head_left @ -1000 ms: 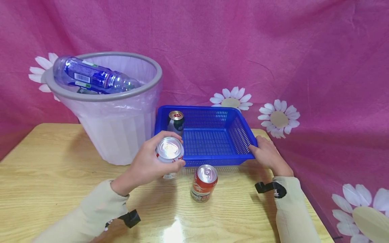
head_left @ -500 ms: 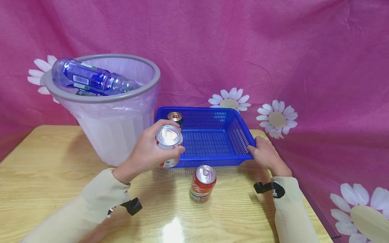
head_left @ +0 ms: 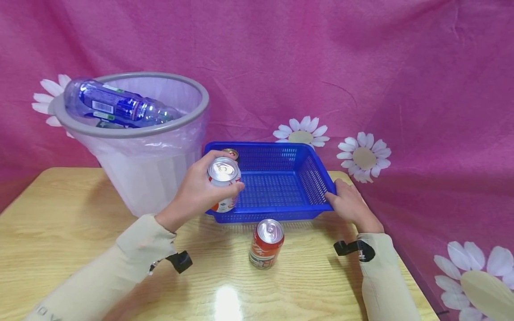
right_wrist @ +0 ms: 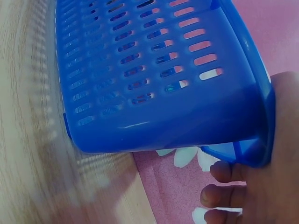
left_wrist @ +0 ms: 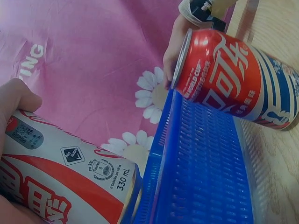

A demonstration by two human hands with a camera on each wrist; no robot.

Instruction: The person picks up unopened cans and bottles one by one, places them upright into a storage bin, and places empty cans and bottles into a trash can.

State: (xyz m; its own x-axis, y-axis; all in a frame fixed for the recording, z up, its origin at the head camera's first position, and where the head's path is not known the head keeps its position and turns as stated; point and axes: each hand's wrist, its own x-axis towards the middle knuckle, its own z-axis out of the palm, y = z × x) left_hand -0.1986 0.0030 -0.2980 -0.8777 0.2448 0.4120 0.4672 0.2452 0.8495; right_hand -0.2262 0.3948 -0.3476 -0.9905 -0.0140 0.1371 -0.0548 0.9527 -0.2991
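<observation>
My left hand point(head_left: 194, 187) grips a white soda can with red print point(head_left: 223, 171), thumb on its near right side. The can is upright over the front left corner of the blue plastic basket point(head_left: 281, 208); its printed side point(left_wrist: 65, 163) shows close up in the left wrist view. Behind it, a dark can with a gold top point(head_left: 231, 153) stands in the basket, mostly hidden. My right hand point(head_left: 352, 203) holds the basket's right front rim, thumb over the edge; its fingertips point(right_wrist: 222, 196) show below the rim in the right wrist view. A red cola can point(head_left: 267, 245) stands on the table in front.
Left of the basket stands a lined white bin with a grey rim point(head_left: 168, 127). A clear bottle with a blue label point(head_left: 116, 102) lies slanted in its mouth. Pink cloth with daisies point(head_left: 241, 89) hangs behind the wooden table point(head_left: 80, 232).
My left hand has raised the white can and moved it away from me, from the front of the basket to over its corner, covering more of the dark can. My right hand keeps its hold.
</observation>
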